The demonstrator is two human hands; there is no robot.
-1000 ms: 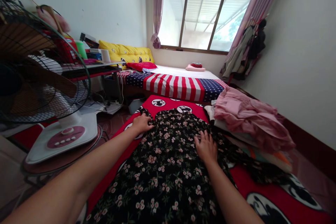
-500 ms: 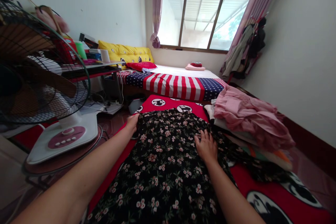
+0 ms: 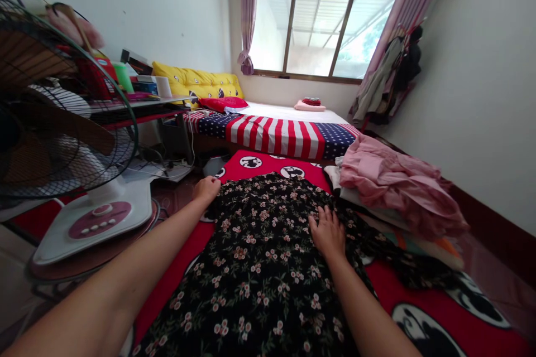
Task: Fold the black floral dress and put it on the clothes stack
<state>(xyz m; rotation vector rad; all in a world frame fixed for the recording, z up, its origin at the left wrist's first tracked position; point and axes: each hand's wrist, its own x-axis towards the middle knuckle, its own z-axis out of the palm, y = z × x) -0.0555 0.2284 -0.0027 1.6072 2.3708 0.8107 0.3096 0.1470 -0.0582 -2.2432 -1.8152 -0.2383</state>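
Since the left hand (image 3: 206, 189), fingers curled, was drawn to the edge of the black floral dress (image 3: 259, 268) at 11 o'clock, the right hand (image 3: 328, 232) is held fingers-spread on it.

The black floral garment (image 3: 259, 284) runs off the bottom edge at 6 o'clock, the standing fan (image 3: 62, 122) off the left edge at 9; desk items (image 3: 144, 86) at 10 are too small to tell.
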